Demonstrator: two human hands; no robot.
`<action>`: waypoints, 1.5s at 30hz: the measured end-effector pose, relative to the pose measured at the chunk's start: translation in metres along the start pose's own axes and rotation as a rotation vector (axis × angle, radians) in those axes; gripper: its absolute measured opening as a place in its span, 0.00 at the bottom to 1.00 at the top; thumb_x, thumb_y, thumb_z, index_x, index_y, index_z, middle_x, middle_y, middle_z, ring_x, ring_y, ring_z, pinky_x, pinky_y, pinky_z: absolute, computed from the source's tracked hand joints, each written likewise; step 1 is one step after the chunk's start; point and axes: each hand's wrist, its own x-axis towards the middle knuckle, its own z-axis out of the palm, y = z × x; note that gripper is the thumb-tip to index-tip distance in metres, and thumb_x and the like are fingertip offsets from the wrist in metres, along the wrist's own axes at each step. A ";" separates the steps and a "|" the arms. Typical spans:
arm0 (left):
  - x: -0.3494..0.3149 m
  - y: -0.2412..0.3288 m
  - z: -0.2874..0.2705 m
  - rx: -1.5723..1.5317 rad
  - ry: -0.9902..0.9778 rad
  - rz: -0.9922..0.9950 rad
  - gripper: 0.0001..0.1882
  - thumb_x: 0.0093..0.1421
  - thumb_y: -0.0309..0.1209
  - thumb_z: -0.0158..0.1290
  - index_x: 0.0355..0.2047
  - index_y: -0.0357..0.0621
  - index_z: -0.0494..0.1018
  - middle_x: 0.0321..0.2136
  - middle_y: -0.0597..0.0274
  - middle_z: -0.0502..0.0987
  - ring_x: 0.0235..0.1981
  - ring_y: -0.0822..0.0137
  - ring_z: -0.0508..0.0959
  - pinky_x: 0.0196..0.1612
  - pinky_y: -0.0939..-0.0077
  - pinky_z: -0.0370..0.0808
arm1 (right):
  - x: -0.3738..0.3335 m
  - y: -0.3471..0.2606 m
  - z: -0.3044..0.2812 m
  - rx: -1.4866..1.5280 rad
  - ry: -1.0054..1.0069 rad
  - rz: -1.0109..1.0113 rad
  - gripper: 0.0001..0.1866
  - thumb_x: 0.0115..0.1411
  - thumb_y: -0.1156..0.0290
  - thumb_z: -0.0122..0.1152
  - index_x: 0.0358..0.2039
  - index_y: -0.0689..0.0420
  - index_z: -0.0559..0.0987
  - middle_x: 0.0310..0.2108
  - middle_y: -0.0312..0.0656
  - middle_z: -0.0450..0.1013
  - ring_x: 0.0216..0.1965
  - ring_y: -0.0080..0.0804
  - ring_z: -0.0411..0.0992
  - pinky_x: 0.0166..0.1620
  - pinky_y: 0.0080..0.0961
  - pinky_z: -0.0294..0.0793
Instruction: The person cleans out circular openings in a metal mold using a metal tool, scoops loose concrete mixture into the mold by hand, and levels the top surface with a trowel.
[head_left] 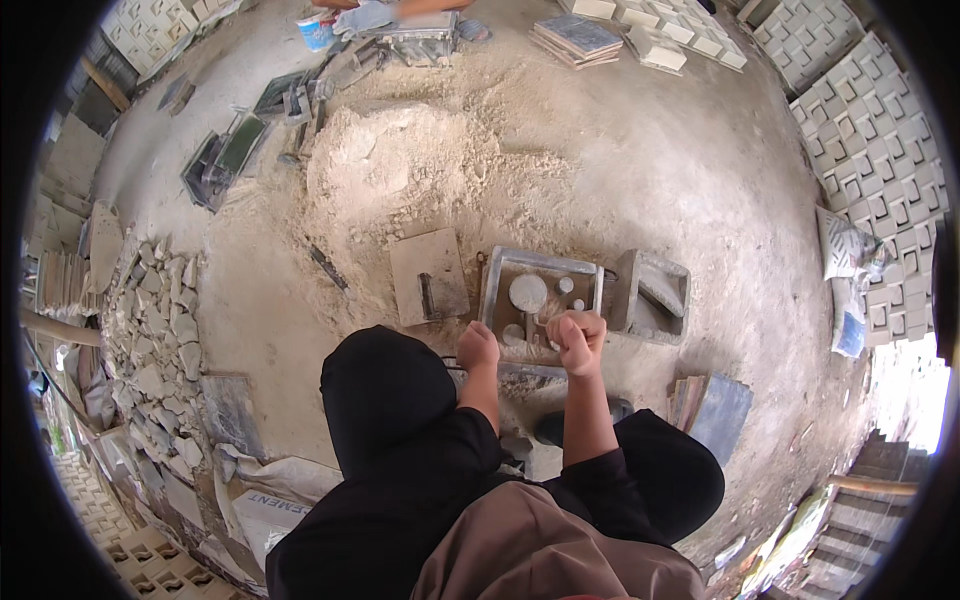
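Note:
Between my knees a grey metal mould frame [545, 262] lies on the floor. Inside it are a large round disc [528, 292] and several smaller round pieces, dusted pale. My left hand [478, 346] is closed at the frame's near left corner; its fingers curl out of sight, so what they hold is hidden. Over the frame's near right part, my right hand [577, 342] is closed in a fist, thumb up front. Something pale and blurred shows beside its fingers, too unclear to name.
Left of the frame lies a square plate [428, 270] with a handle; to its right, a grey box [655, 290]. Beyond is a heap of pale powder [385, 155]. Broken pieces [155, 350] pile at left. Patterned blocks [880, 170] stack at right. Another person's gloved hand [365, 17] is at the far side.

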 end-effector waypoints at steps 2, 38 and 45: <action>0.003 -0.004 -0.004 -0.079 -0.052 0.053 0.26 0.61 0.44 0.26 0.33 0.40 0.71 0.34 0.44 0.73 0.37 0.45 0.72 0.39 0.51 0.68 | -0.003 -0.008 -0.004 0.059 0.174 0.023 0.23 0.58 0.73 0.44 0.06 0.57 0.57 0.06 0.31 0.52 0.08 0.19 0.48 0.14 0.22 0.46; -0.025 -0.014 -0.063 0.072 -0.592 0.107 0.28 0.53 0.31 0.39 0.54 0.33 0.52 0.52 0.37 0.56 0.53 0.44 0.59 0.53 0.60 0.59 | -0.022 -0.008 -0.020 0.305 0.500 -0.072 0.23 0.59 0.71 0.40 0.06 0.55 0.56 0.04 0.33 0.49 0.07 0.22 0.47 0.14 0.22 0.52; -0.040 -0.012 -0.044 0.151 -0.394 0.230 0.28 0.50 0.32 0.43 0.50 0.30 0.54 0.51 0.38 0.54 0.51 0.41 0.59 0.52 0.57 0.61 | 0.005 -0.003 -0.033 0.479 0.194 0.075 0.24 0.58 0.70 0.41 0.04 0.57 0.58 0.03 0.34 0.51 0.05 0.23 0.49 0.12 0.23 0.54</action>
